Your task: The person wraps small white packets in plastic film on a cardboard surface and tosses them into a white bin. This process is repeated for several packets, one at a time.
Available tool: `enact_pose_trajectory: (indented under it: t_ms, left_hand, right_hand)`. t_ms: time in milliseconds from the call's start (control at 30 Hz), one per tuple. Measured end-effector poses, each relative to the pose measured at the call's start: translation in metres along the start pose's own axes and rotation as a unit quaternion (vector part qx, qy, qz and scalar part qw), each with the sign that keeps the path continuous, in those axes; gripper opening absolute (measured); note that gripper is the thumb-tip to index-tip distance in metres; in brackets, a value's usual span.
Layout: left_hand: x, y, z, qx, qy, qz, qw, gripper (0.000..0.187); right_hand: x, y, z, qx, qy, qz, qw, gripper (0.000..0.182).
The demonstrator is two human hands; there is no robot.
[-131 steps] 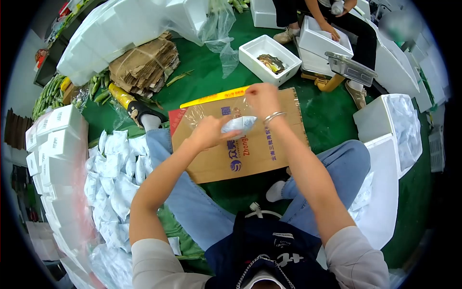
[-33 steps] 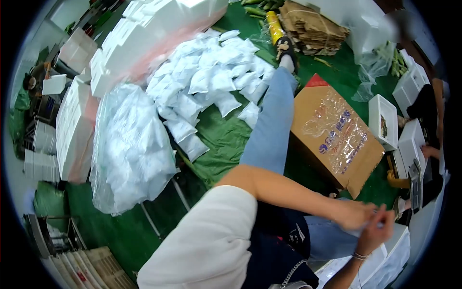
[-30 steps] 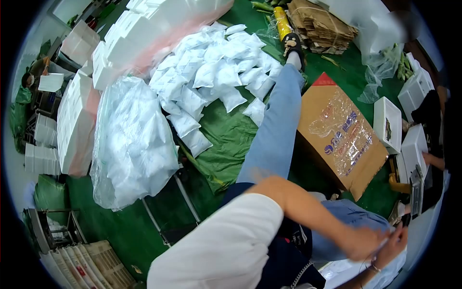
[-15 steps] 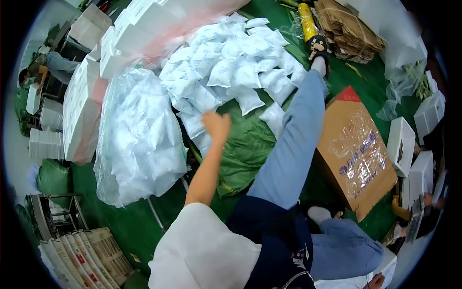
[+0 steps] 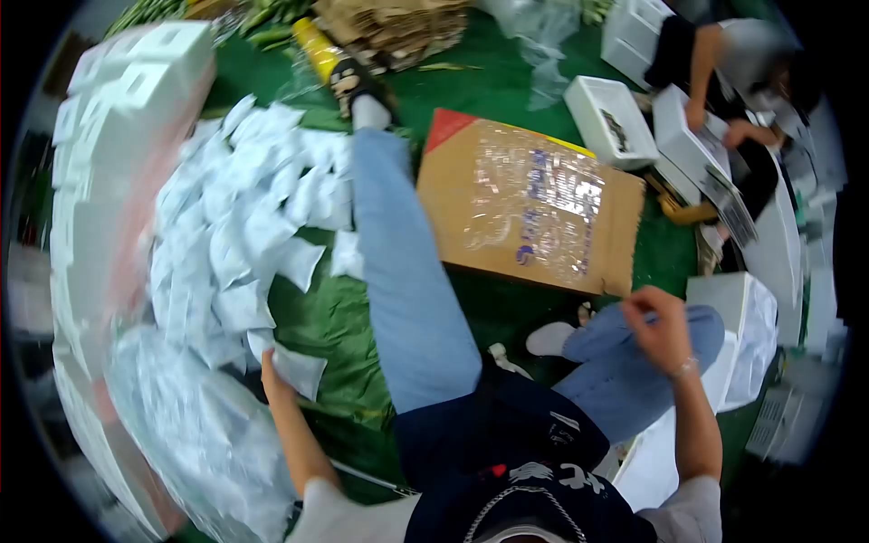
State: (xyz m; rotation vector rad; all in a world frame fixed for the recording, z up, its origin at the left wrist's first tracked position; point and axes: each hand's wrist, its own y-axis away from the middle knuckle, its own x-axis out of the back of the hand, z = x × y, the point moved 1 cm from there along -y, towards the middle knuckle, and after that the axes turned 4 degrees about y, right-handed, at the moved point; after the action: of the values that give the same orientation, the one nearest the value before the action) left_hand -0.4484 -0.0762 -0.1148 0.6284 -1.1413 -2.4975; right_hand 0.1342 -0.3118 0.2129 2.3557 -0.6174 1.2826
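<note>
My left hand (image 5: 273,373) is at the near edge of a heap of white pillow-shaped ice packs (image 5: 240,231). Its fingers are closed on an ice pack (image 5: 300,369), whose far part sticks out to the right of the hand. Over my bent right knee hangs my right hand (image 5: 659,328), a bracelet at its wrist. The fingers there are loosely bent and apart, and nothing shows in them. A green plastic sheet (image 5: 339,339) lies beside the heap, next to my outstretched leg.
White foam boxes (image 5: 136,100) line the left side, with a clear bag of packs (image 5: 195,434) nearby. A taped carton (image 5: 453,195) stands right of my leg. Flattened cardboard (image 5: 389,32) lies at the back. Another person (image 5: 711,81) works over a foam box at the upper right.
The view has swung right, bringing the carton and the other person further in. My left hand has come to the heap's near edge and closed on an ice pack. My right hand is now in view.
</note>
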Motion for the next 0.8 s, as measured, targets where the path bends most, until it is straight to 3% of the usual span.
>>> enact_pose_trajectory:
  t_ms: [33,67,100,167,233,300,367,400,433,500,533,567,600,633,667,700,767,800]
  left_hand:
    - [-0.033,0.052,-0.009,-0.018,0.049,-0.073,0.996,0.061]
    - [-0.061,0.088,-0.015,-0.008,0.040,-0.072,0.997,0.059]
    - [-0.108,0.130,-0.022,-0.079,0.023,-0.107,0.991,0.066]
    - [-0.195,0.185,-0.026,-0.105,-0.002,-0.275,0.956,0.074]
    - [-0.274,0.206,-0.040,-0.133,-0.073,-0.402,0.903,0.090]
    - [-0.348,0.225,-0.075,-0.124,-0.115,-0.482,0.860,0.091]
    - [-0.400,0.225,-0.127,-0.027,-0.132,-0.564,0.815,0.086]
    - [-0.420,0.223,-0.152,-0.044,-0.133,-0.599,0.788,0.082]
    - [-0.435,0.223,-0.171,-0.018,-0.136,-0.615,0.776,0.076]
    - [-0.449,0.192,-0.213,-0.119,-0.215,-0.618,0.747,0.060]
    - [-0.454,0.190,-0.204,-0.280,-0.299,-0.605,0.683,0.054]
    - [-0.457,0.185,-0.190,-0.429,-0.373,-0.570,0.593,0.050]
    - [-0.452,0.174,-0.183,-0.490,-0.439,-0.414,0.629,0.045]
    - [-0.441,0.165,-0.172,-0.538,-0.523,-0.296,0.591,0.042]
    - [-0.432,0.157,-0.159,-0.576,-0.593,-0.172,0.535,0.042]
    - [-0.428,0.153,-0.154,-0.578,-0.597,-0.174,0.528,0.042]
    - [-0.419,0.141,-0.151,-0.346,-0.791,-0.228,0.449,0.029]
    - [-0.419,0.132,-0.144,-0.345,-0.793,-0.227,0.448,0.029]
  right_hand:
    - [-0.013,-0.006,-0.001,0.013,-0.053,-0.045,0.997,0.010]
    - [-0.027,-0.011,-0.004,0.032,-0.108,-0.090,0.990,0.013]
    - [-0.043,-0.015,-0.007,0.018,-0.180,-0.145,0.973,0.028]
    - [-0.075,-0.028,-0.027,0.087,-0.264,-0.221,0.935,0.065]
    - [-0.102,-0.041,-0.041,0.135,-0.317,-0.254,0.904,0.087]
    - [-0.119,-0.053,-0.046,0.131,-0.355,-0.240,0.894,0.091]
    - [-0.121,-0.072,-0.039,0.094,-0.527,-0.153,0.831,0.094]
    - [-0.106,-0.083,-0.029,0.069,-0.462,-0.105,0.878,0.096]
    - [-0.103,-0.091,-0.014,0.028,-0.495,-0.087,0.864,0.096]
    - [-0.086,-0.105,0.011,0.008,-0.493,-0.120,0.862,0.102]
    - [-0.088,-0.112,0.028,0.004,-0.495,-0.118,0.861,0.102]
    - [-0.098,-0.122,0.049,0.026,-0.323,-0.036,0.945,0.104]
    - [-0.105,-0.133,0.064,0.049,-0.135,0.046,0.989,0.107]
    - [-0.110,-0.142,0.071,0.046,-0.140,0.048,0.988,0.107]
    - [-0.117,-0.151,0.074,0.023,-0.053,0.046,0.997,0.110]
    - [-0.125,-0.158,0.077,-0.001,0.034,0.041,0.999,0.113]
    - [-0.142,-0.163,0.088,0.019,0.054,0.049,0.997,0.114]
    - [-0.147,-0.166,0.092,0.044,0.083,0.058,0.994,0.116]
